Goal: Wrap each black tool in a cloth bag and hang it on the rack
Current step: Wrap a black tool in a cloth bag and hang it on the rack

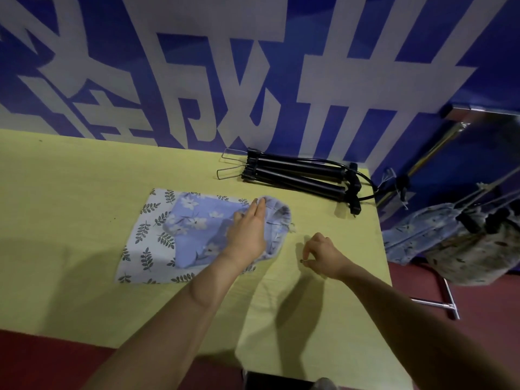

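A blue flowered cloth bag [197,220] lies on top of a white leaf-print bag [146,237] on the yellow table [70,220]. My left hand [249,232] rests flat on the blue bag near its gathered mouth [281,218], fingers together. To the right, my right hand [323,256] pinches something small and dark, which looks like the end of the bag's drawstring, just above the table. Two or three black pump-like tools [298,175] with wire foot loops lie at the table's far edge, untouched.
Right of the table stands a metal rack [439,302] with wrapped cloth bags [461,243] hanging from it. A blue wall with large white characters [253,80] runs behind the table. The floor is red.
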